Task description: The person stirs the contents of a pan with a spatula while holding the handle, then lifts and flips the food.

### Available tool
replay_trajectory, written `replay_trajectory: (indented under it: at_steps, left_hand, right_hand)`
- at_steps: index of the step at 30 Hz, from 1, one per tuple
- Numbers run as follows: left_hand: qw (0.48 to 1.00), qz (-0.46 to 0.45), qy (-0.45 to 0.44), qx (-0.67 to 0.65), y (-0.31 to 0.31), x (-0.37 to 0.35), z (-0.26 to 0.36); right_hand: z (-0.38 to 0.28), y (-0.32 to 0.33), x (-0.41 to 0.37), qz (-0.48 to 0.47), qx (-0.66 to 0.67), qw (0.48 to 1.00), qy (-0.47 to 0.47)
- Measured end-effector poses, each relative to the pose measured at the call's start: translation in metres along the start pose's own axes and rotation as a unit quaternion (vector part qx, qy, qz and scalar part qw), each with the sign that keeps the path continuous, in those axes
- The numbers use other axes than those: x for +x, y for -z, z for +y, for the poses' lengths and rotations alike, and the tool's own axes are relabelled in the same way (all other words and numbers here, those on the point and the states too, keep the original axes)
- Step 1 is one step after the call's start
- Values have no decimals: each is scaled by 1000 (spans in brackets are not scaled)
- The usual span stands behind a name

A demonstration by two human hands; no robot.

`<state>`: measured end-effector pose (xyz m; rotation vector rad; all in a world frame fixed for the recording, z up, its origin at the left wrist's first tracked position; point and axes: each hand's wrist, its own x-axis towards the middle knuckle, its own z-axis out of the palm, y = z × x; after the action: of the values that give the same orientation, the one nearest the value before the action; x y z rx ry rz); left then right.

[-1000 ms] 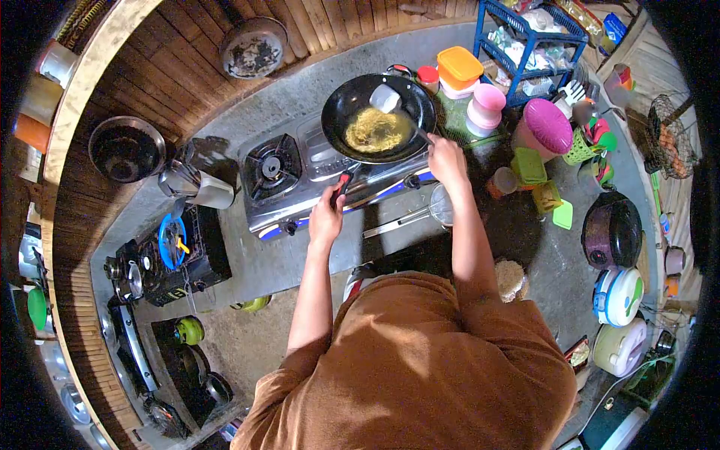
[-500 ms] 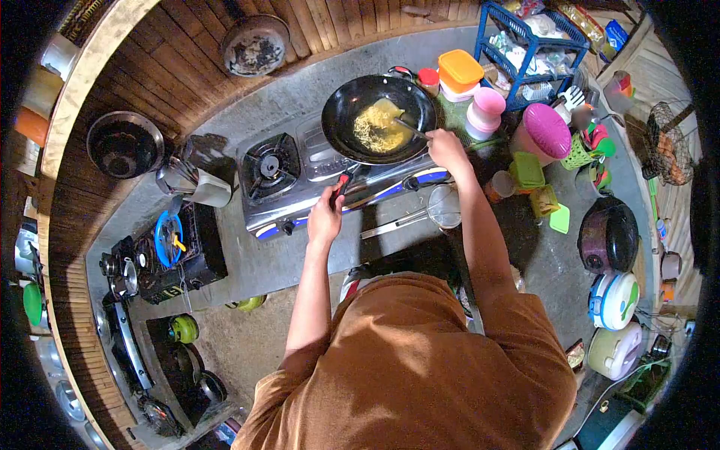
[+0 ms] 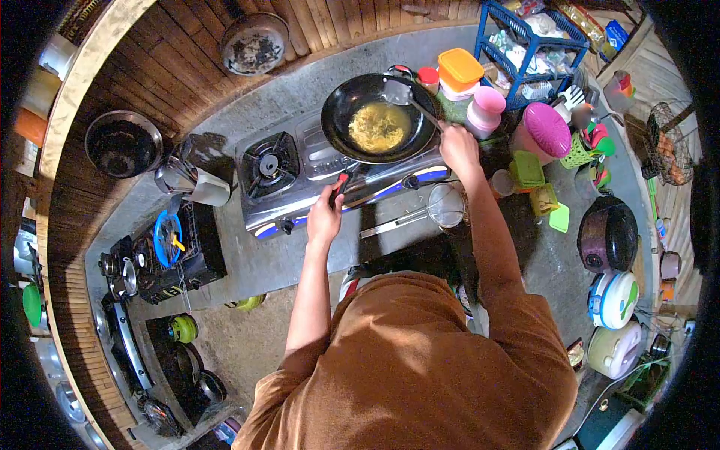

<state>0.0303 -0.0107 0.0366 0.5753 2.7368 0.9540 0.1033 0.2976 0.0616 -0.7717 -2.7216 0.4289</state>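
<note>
Both grips closed: left hand [image 3: 324, 217] on the wok handle [image 3: 341, 182], right hand [image 3: 457, 146] on the spatula [image 3: 397, 91] at the rim. Yellow food [image 3: 379, 127] sits in the wok [image 3: 341, 112] on the stove [image 3: 266, 166], mid-cook I'd guess, unplated.

A grey concrete floor [image 3: 285, 259] curves against a wall of wooden planks [image 3: 172, 71]. A round dish [image 3: 253, 45] leans on the planks, and a dark metal bowl [image 3: 122, 144] sits further left. Near the bowl stands a metal jug [image 3: 191, 184], just above a black tabletop burner [image 3: 187, 259] with a blue ring [image 3: 169, 236] on it. To the right, a blue wire rack [image 3: 478, 37] holds packets. Beside the rack are an orange-lidded tub [image 3: 460, 67], a pink cup [image 3: 486, 109] and a magenta dome lid [image 3: 547, 127]. A wire strainer [image 3: 448, 206] lies on the floor. Further right are a dark purple pot [image 3: 609, 236], a white cooker [image 3: 613, 300] and a wire basket [image 3: 666, 150].
</note>
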Motion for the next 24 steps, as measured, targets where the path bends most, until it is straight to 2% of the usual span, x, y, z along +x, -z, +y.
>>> replay_trajectory:
  at_steps: [4, 6, 7, 9, 10, 12, 16, 18, 19, 22, 24]
  left_hand:
    - [1000, 1, -14, -6, -4, 2, -7]
    - [1000, 7, -18, -9, -6, 2, -9]
    - [1000, 14, -21, -11, -6, 2, -10]
    - [1000, 11, -17, -9, -6, 1, -8]
    - [1000, 10, -13, -6, -5, 1, -7]
    - [1000, 7, -10, -4, -5, 2, -7]
    - [1000, 4, -8, -4, -6, 2, -10]
    - [1000, 8, -4, -3, -4, 2, -7]
    - [1000, 9, -2, -1, -4, 1, -5]
    - [1000, 5, 3, -8, -3, 1, -6]
    - [1000, 7, 4, -5, -3, 1, -6]
  right_hand:
    - [9, -1, -2, 2, -45, 999, 9]
    - [14, -4, -2, -81, -55, 995, -4]
    - [16, -7, -2, -81, -55, 995, -5]
    - [20, -14, -1, -108, 46, 991, 71]
    - [24, -20, 0, -106, 46, 991, 71]
    - [29, -29, 2, -128, 167, 974, 84]
    - [24, -22, 3, -139, 187, 969, 78]
    - [23, -17, 4, -65, 185, 978, 73]
    - [22, -14, 6, -66, 185, 978, 74]
    - [23, -12, 16, 21, 89, 992, 88]
    - [21, -11, 22, 25, 53, 995, 76]
